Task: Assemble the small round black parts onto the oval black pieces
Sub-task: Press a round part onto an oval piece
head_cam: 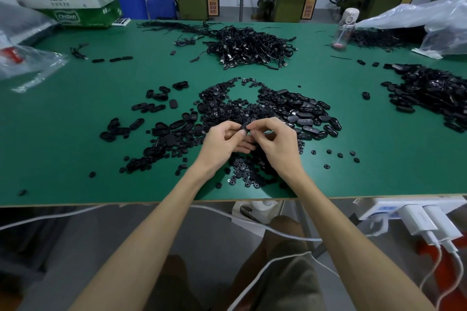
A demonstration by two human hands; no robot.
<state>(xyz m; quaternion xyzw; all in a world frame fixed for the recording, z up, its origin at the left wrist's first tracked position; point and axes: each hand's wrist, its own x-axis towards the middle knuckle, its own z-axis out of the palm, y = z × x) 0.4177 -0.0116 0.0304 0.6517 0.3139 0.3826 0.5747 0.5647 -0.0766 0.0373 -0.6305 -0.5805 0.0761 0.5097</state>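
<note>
- Hands meet over the middle of the matte green bench (75, 134), near its front edge. The left hand (227, 142) curls its fingers round a black plastic oval piece (243, 129) and pins it under the thumb. The right hand (276, 140) pinches at the same piece with thumb and forefinger. Whether a round part sits between those fingertips is too small to tell.
- Slip: the piece looks smooth and hard, and only fingertips hold it. A skewed press could flick it into the heap of small round black plastic parts (222, 106) just beyond the hands, where it would be lost among look-alikes.
- Misfit: a round part pushed in tilted would probably sit crooked rather than seat.
- Scatter: both wrists hang over loose round parts by the front edge, so a dropped wrist could sweep some off.
- Shapes: the round parts are flat discs, some with a marked centre. The loose glossy oval black pieces (307, 118), rounded like pills, lie right of the heap. A tangled heap of thin black cables (250, 45) sits toward the far edge.
</note>
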